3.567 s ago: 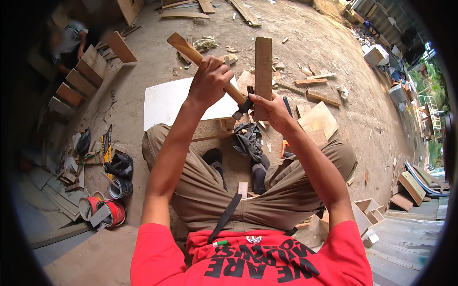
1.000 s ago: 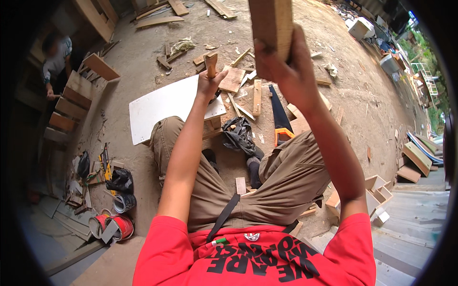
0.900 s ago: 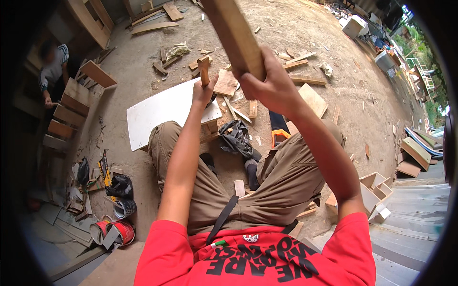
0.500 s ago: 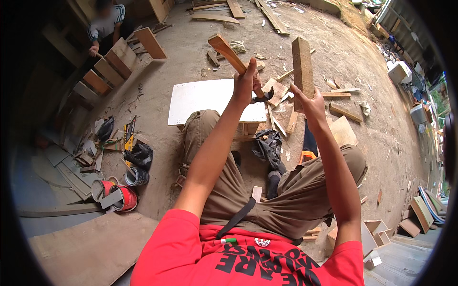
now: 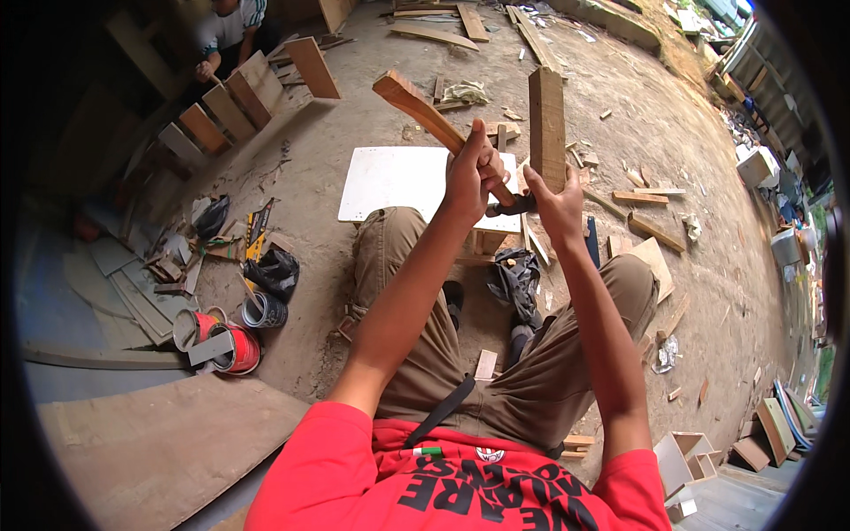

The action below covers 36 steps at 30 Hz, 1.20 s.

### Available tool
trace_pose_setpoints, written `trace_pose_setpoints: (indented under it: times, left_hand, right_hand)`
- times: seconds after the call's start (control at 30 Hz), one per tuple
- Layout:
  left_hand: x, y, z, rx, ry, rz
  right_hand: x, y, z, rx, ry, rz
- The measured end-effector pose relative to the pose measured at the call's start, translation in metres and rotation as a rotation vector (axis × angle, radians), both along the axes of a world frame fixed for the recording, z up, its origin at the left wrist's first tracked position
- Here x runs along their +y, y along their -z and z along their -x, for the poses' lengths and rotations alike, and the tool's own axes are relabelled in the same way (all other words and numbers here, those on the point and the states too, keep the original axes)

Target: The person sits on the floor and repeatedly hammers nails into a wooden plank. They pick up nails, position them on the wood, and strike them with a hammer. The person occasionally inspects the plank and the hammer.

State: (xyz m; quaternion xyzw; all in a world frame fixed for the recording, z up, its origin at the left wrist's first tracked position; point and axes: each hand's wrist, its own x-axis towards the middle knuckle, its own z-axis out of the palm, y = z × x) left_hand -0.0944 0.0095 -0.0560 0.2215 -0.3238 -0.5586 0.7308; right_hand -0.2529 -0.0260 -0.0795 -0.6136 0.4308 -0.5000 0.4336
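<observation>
My left hand (image 5: 472, 174) is wrapped round a claw hammer (image 5: 419, 108), low on its wooden handle near the dark metal head. The handle slants up and to the left. Beside it, my right hand (image 5: 558, 202) grips the lower end of a rough wooden block (image 5: 547, 122) held upright. The hammer's head lies close to the block's bottom end; whether they touch I cannot tell. Below and behind both hands is a small white-topped table (image 5: 390, 188), just past my knees.
Wood offcuts (image 5: 642, 198) litter the dirt floor at the right. A black plastic bag (image 5: 515, 279) lies between my feet. Red paint cans (image 5: 237, 352) and a handsaw (image 5: 257, 228) are at the left. At the far left, another person (image 5: 235, 31) works beside standing boards (image 5: 227, 111).
Both hands have come closer together and slightly down in view, bringing the hammer's head near the block. My view has shifted, so the surroundings appear moved.
</observation>
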Motion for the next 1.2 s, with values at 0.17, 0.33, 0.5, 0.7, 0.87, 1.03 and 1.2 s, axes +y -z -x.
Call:
trace_pose_setpoints:
  times: [0.17, 0.33, 0.5, 0.7, 0.87, 1.03, 1.2]
  left_hand:
    - [0.009, 0.024, 0.003, -0.195, -0.061, -0.148]
    - [0.003, 0.056, -0.011, -0.027, -0.181, -0.240]
    - [0.007, 0.066, -0.042, 0.147, -0.193, -0.255]
    - [0.016, 0.078, -0.056, 0.116, -0.150, -0.211]
    - [0.014, 0.070, -0.060, 0.058, -0.232, -0.182]
    - [0.013, 0.076, -0.074, 0.150, -0.270, -0.152]
    - [0.014, 0.076, -0.069, 0.166, -0.227, -0.103]
  right_hand:
    - [0.036, 0.052, -0.005, -0.167, -0.003, -0.150]
    - [0.039, 0.078, -0.016, -0.155, -0.013, -0.129]
    - [0.037, 0.076, -0.039, 0.078, -0.018, 0.174]
    - [0.031, 0.077, -0.059, 0.036, -0.022, -0.014]
    - [0.025, 0.081, -0.064, 0.091, 0.018, -0.001]
    - [0.028, 0.079, -0.064, 0.108, 0.012, -0.020]
    - [0.023, 0.089, -0.061, 0.035, -0.033, -0.052]
